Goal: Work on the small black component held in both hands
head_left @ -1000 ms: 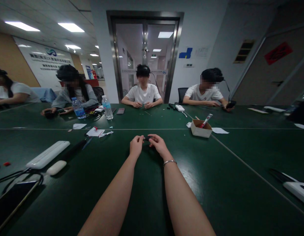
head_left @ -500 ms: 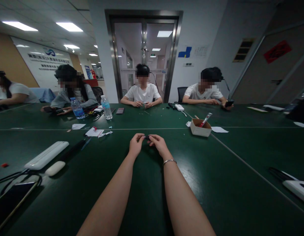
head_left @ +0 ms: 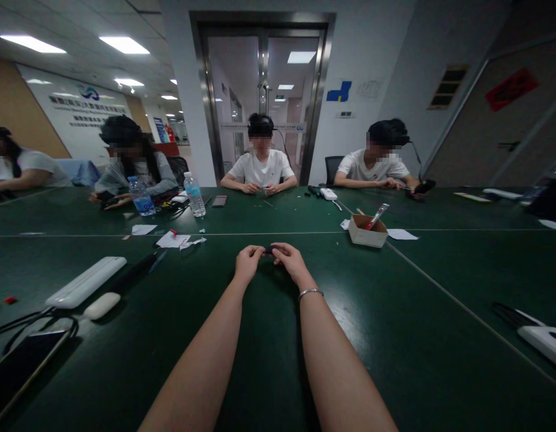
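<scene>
Between my two hands, over the green table, is a small dark object, too small to tell its kind. My left hand pinches its left end with thumb and fingertips. From the other side my right hand grips it, the fingers closed and partly covering it. A silver bracelet circles my right wrist. Scraps of white paper lie to the left beyond my hands, and a small open cardboard box stands to the right with a red and silver tool in it.
On the left lie a white power bank, a white rounded case, cables and a phone. Two water bottles stand farther back. A white device is at the right edge. Several people sit across the table.
My hands stay almost in place with the dark object between them. The view has tilted slightly. Across the table on the right, a person's hand has tilted a dark device.
</scene>
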{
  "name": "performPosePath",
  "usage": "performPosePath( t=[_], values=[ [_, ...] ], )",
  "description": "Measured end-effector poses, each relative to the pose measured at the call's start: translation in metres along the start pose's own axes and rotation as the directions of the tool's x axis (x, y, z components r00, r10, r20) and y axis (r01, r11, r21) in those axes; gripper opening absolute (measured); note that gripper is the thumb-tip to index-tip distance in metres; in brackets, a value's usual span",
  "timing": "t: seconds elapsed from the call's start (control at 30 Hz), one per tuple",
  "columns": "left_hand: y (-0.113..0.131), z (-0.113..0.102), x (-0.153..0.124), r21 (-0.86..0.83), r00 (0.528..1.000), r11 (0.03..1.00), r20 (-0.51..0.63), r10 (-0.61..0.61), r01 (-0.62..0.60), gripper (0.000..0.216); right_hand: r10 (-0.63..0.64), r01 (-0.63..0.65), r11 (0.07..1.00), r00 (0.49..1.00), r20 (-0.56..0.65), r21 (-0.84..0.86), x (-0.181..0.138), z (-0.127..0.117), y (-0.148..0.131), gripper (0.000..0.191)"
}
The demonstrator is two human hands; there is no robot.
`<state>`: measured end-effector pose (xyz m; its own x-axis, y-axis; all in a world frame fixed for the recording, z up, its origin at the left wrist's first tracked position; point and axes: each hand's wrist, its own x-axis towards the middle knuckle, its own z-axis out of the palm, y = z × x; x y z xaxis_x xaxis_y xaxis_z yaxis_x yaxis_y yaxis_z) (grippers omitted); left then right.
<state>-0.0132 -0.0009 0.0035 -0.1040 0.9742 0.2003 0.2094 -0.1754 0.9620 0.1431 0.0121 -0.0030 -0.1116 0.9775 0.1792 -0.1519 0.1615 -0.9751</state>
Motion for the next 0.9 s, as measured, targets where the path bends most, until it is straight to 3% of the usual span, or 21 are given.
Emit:
performPosePath(
  t=[0.33, 0.73, 0.9],
  values=[
    [-0.006, 0.000, 0.003, 0.118, 0.999, 0.992, -0.011, -0.037, 0.038, 0.045, -0.045, 0.047, 0.997, 0.998, 0.038, -0.061, -0.004, -0.001, -0.004, 0.040],
    [-0.005, 0.000, 0.000, 0.125, 0.997, 0.989, -0.038, -0.074, 0.079, 0.052, -0.050, 0.052, 0.998, 0.996, 0.077, -0.023, -0.005, -0.002, -0.005, 0.039],
    [-0.012, 0.002, 0.003, 0.105, 0.999, 0.994, -0.046, -0.016, 0.021, 0.047, -0.020, 0.022, 0.999, 0.998, 0.063, -0.031, -0.002, -0.002, -0.003, 0.041]
  ],
)
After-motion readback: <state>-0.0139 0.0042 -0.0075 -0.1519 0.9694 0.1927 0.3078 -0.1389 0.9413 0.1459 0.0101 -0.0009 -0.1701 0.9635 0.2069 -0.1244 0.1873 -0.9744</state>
